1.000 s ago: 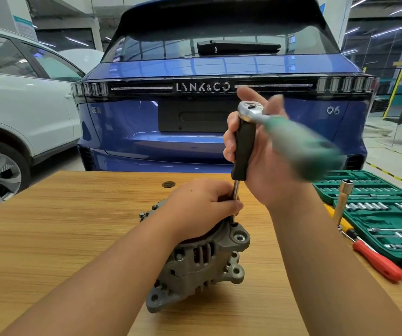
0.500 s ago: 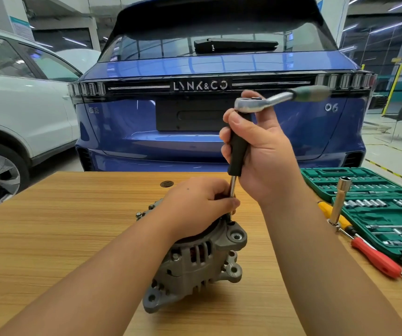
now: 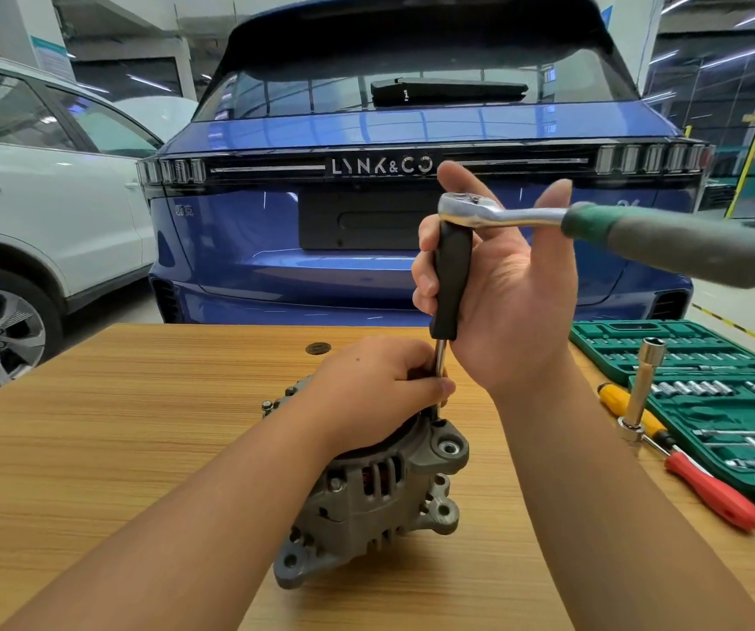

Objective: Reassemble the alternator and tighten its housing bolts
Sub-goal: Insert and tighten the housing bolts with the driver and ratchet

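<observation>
A grey alternator [image 3: 368, 503] stands on the wooden table [image 3: 93, 448]. My left hand [image 3: 375, 384] lies over its top, and its fingers pinch the thin steel shaft of an extension bar just above a housing bolt. My right hand [image 3: 503, 298] grips the bar's black handle [image 3: 452, 280] upright. A ratchet wrench [image 3: 594, 225] sits on top of the bar, its green and grey handle pointing right and blurred. The bolt under the shaft is hidden by my fingers.
An open green socket set case [image 3: 708, 393] lies at the right. Beside it stand a chrome deep socket on an extension [image 3: 646, 389] and lie a yellow screwdriver [image 3: 626, 407] and a red screwdriver [image 3: 712, 494]. A blue car [image 3: 366, 220] is parked behind the table, a white car [image 3: 25, 198] at left.
The ratchet handle swung away from me to the far right, then came back a little towards me. Both hands and the alternator stayed in place.
</observation>
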